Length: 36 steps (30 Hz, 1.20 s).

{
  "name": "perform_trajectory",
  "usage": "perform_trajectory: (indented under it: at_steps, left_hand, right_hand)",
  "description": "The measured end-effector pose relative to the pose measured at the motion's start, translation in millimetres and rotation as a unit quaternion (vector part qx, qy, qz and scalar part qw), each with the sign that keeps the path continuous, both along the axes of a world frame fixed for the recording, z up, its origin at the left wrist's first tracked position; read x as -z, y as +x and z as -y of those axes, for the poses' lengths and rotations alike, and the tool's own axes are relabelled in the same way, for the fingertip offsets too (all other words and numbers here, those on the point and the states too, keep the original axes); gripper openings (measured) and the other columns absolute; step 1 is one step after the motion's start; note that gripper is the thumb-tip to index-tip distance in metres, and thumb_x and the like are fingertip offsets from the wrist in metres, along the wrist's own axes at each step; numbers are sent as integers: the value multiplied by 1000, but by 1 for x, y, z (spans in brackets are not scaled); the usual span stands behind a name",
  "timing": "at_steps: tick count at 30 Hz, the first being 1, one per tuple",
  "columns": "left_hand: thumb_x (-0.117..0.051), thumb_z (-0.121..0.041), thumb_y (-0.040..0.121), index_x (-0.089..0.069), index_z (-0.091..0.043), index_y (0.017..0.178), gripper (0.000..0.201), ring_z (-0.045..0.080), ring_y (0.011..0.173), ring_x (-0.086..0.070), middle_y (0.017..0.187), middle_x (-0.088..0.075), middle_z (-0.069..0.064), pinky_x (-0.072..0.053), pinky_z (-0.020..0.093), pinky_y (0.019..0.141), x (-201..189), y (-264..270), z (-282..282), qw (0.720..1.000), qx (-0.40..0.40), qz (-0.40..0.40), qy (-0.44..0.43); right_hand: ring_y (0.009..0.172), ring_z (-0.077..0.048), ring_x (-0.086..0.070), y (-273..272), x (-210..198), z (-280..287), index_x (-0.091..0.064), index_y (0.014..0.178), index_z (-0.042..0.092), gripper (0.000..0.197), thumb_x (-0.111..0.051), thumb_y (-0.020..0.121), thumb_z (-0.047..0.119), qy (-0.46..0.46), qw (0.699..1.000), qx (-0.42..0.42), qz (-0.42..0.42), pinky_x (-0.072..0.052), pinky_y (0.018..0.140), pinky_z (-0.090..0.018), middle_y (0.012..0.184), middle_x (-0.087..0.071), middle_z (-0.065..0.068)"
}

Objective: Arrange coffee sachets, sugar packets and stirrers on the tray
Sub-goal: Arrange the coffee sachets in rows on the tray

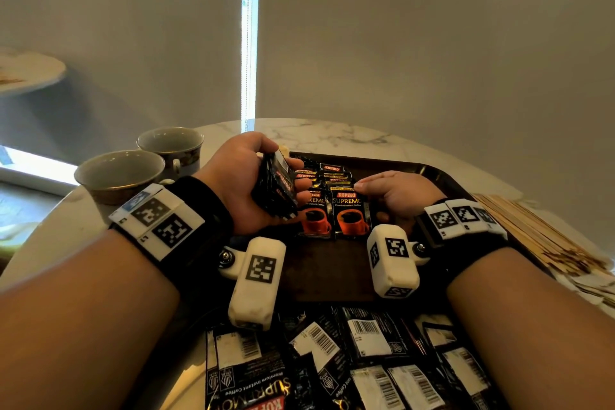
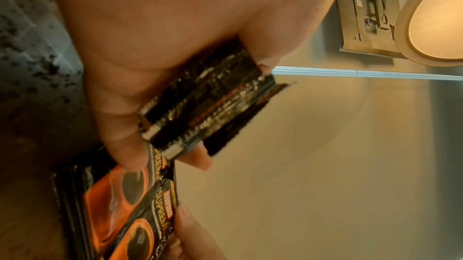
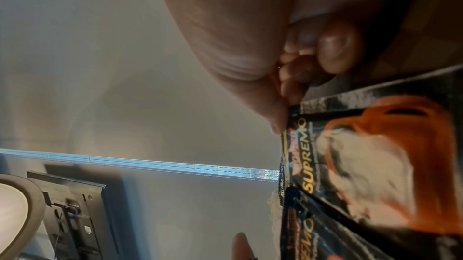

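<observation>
Black coffee sachets (image 1: pixel 349 215) lie overlapped in two rows on the dark tray (image 1: pixel 332 273), stirrers (image 1: pixel 532 226) beside it.

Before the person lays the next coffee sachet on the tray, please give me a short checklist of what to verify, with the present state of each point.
1. Left hand holds a supply: ok, it grips a stack of sachets.
2. Rows on the tray are tidy: ok, two rows of sachets lie overlapping, face up.
3. Right hand is free to take a sachet: cannot tell; its fingertips touch the right row, fingers partly hidden.
4. Space left in front of the rows: ok, bare tray shows there.
5. Stirrers on the tray: not ok, they lie on the table beside it.
6. Sugar packets in place: cannot tell, none clearly seen.
</observation>
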<state>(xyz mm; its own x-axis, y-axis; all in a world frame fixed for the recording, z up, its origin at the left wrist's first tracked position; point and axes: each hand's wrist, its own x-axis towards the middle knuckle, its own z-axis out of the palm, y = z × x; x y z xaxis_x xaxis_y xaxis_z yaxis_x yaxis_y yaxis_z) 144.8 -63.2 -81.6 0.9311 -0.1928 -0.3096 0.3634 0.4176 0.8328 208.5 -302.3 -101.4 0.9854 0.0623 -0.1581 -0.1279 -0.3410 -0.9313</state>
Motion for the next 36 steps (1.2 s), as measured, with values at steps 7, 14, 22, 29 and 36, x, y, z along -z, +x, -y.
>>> perform_trajectory:
  at_steps: [7, 14, 22, 29, 36]
  left_hand:
    - [-40, -35, 90, -62, -8, 113, 42, 30, 67, -64, 90, -65, 17, -55, 44, 76, -1, -2, 1, 1000, -4, 4, -1]
    - [-40, -32, 88, -62, -5, 118, 45, 31, 74, -64, 95, -68, 21, -56, 39, 68, 0, -3, 2, 999, -29, 6, -12]
    - [-36, -33, 90, -64, -11, 116, 44, 33, 83, -66, 98, -73, 20, -49, 53, 88, -2, -3, 2, 999, -29, 16, 15]
    - [-37, -34, 90, -63, -10, 117, 45, 35, 85, -68, 99, -71, 20, -52, 50, 81, 1, -2, 3, 999, -25, 19, 22]
    - [-38, -33, 88, -62, -10, 114, 43, 39, 91, -69, 100, -69, 20, -53, 51, 79, 2, 0, 1, 999, -13, 13, 27]
  right_hand:
    - [47, -16, -50, 1, 0, 0, -72, 96, 14, 13, -76, 87, 23, -24, 1000, -4, -4, -36, 51, -30, 90, -74, -13]
    - [47, -9, -40, 2, 2, -5, -63, 104, 5, 25, -68, 93, 27, 65, 996, 27, -46, -32, 41, -22, 66, -50, 0]
    - [58, -13, -50, -8, -7, -5, -63, 85, 11, 25, -61, 98, 33, 77, 994, 65, -50, -44, 50, -24, 70, -55, -1]
    - [47, -14, -50, -16, -15, -5, -58, 74, 13, 38, -60, 96, 44, 84, 994, 61, -45, -42, 41, -22, 61, -53, -1]
    - [35, -17, -52, -26, -32, 0, -66, 57, 5, 70, -49, 91, 64, 75, 988, -78, -111, -38, 37, -17, 52, -60, -9]
